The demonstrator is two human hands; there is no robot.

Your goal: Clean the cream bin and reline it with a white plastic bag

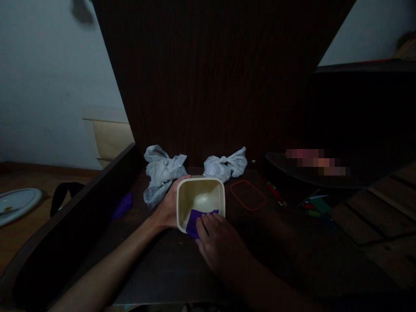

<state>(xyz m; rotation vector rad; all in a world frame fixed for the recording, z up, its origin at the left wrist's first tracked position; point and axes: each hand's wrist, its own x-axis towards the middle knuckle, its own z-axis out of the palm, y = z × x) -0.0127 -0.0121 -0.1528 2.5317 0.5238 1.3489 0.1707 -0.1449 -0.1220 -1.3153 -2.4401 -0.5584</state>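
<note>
The left hand (168,209) is gripping, its palm facing the right hand (219,240). Behind it, the left forearm (125,259) is slanting down and leftward. Near the left hand, lower and rightward, the right hand is bending its fingers (212,220), its forearm (260,277) trailing rightward in shadow.

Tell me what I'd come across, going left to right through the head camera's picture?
White rimmed object on the floor → loose purple cloth → left-hand white plastic bag → cream container → reddish rounded ring → wooden slats.
</note>
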